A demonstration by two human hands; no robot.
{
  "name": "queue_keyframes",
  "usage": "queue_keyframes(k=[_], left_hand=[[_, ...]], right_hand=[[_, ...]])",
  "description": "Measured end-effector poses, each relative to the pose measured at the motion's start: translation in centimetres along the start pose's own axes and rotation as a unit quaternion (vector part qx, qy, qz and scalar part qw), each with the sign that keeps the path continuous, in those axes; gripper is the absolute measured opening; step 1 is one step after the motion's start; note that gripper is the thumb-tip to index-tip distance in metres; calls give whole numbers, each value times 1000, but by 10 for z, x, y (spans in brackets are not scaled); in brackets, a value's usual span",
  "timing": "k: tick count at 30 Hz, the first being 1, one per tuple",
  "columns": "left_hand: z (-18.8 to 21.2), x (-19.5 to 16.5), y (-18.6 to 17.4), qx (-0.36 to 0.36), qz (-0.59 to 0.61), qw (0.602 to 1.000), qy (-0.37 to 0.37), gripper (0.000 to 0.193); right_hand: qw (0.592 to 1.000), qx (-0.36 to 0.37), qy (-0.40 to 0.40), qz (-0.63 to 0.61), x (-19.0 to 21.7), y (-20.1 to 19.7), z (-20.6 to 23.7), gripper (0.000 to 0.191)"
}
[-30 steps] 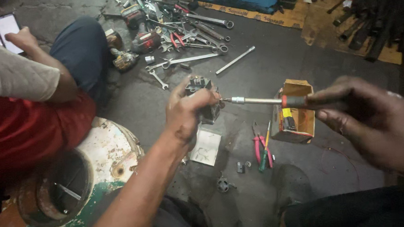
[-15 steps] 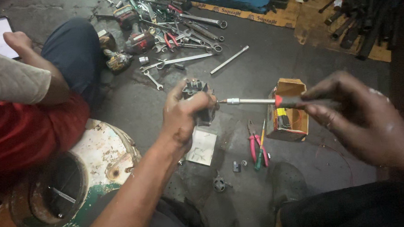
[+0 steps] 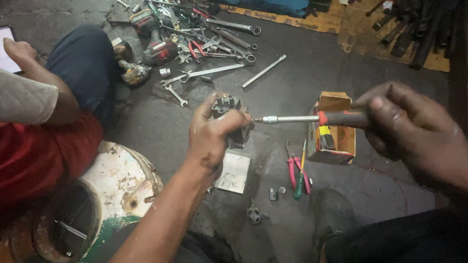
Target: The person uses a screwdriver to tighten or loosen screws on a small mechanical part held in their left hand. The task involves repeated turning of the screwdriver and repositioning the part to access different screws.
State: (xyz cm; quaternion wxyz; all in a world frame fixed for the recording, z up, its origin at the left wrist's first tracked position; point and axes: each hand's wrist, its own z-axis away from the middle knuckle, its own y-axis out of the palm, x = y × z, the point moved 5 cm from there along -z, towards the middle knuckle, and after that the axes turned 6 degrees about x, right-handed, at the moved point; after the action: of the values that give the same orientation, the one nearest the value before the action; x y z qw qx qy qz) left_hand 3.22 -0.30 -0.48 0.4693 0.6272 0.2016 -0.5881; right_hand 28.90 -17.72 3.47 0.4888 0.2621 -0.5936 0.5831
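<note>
**Screwdriver meets part at mid-floor**

Head view: the left hand (image 3: 210, 138) clasps a dark part (image 3: 230, 113) above the floor (image 3: 295, 85). The right hand (image 3: 410, 125) grips a screwdriver (image 3: 319, 119), tip touching the part. A box (image 3: 334, 129) lies beneath; wrenches (image 3: 208, 47) crowd the far edge.

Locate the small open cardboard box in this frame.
In the head view, the cardboard box sits on the dark floor right of centre, behind the screwdriver held by the right hand, with red-handled pliers beside it.

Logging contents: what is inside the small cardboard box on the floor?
The cardboard box holds a yellow-and-black item and thin red wire. The screwdriver and right hand cover the rest.
</note>
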Motion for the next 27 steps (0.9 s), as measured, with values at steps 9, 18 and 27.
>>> queue_keyframes(k=[9,18,27], left_hand=[[-1,-3,-3,12,40,999,13,20],[-1,-4,0,17,12,1000,18,20],[1,-5,0,7,14,1000,-3,23]], right_hand=[[985,-9,-124,121,18,4,9,31],[943,-62,-200,258,36,6,14,33],[992,-27,-67,104,15,-3,4,32]])
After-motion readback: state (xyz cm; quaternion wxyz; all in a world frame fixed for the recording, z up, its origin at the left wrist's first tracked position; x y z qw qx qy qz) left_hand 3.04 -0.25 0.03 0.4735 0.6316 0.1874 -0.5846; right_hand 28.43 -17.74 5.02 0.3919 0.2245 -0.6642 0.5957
